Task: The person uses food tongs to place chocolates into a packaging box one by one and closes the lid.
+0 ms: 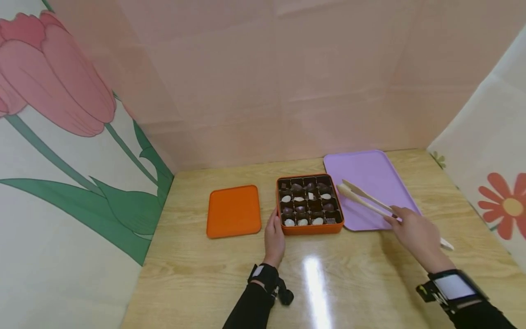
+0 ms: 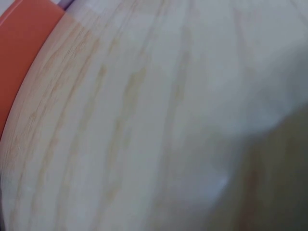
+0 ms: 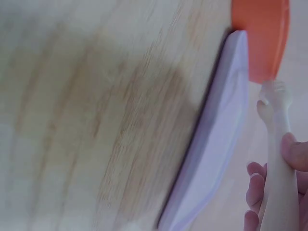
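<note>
An orange box (image 1: 311, 230) of chocolates stands on the table, its dark tray divided into small compartments. Dark and white chocolates (image 1: 318, 221) lie in several of them. My left hand (image 1: 274, 240) rests against the box's left side, fingers extended along the wall. In my right hand (image 1: 419, 235) I hold pale tongs (image 1: 361, 197) over the purple tray (image 1: 370, 167). Their tips are apart and point toward the box, with nothing between them. The right wrist view shows my thumb (image 3: 294, 153) and fingers around the tongs. Only the box's orange side (image 2: 24, 45) shows in the left wrist view.
A flat orange lid (image 1: 234, 211) lies left of the box. The purple tray is right beside the box and reaches toward the back wall (image 1: 246, 91). Printed flower cloths (image 1: 57, 77) hang on both sides of the wooden table (image 1: 185, 274).
</note>
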Action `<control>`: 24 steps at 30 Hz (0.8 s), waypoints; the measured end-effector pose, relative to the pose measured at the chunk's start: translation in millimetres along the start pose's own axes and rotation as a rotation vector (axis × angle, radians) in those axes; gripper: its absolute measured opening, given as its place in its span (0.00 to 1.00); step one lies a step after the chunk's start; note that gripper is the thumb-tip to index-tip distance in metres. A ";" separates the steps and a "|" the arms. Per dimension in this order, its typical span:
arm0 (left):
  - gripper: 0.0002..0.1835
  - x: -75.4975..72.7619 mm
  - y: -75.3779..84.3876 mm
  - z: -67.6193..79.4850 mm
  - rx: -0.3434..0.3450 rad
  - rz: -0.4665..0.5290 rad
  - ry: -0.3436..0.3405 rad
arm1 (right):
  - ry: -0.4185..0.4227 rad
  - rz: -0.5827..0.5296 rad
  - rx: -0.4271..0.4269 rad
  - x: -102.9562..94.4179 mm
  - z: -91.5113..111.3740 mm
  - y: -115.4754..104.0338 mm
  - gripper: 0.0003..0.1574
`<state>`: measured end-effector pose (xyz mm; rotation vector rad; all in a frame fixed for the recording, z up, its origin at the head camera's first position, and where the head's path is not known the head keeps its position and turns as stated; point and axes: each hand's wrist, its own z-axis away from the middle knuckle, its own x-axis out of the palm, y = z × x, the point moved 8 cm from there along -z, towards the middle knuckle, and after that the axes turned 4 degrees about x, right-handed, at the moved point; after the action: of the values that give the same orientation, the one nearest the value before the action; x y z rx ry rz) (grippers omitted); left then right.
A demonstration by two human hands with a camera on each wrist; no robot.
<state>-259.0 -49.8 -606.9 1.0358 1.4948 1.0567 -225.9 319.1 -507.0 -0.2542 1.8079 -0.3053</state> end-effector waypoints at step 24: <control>0.25 -2.3 1.6 0.1 -0.015 0.008 0.012 | 0.013 0.059 -0.156 -28.3 50.7 -50.6 0.24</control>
<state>-258.5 -51.6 -604.8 1.0274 1.4915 1.0796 -169.0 277.0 -476.5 -0.3083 1.8504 -0.1248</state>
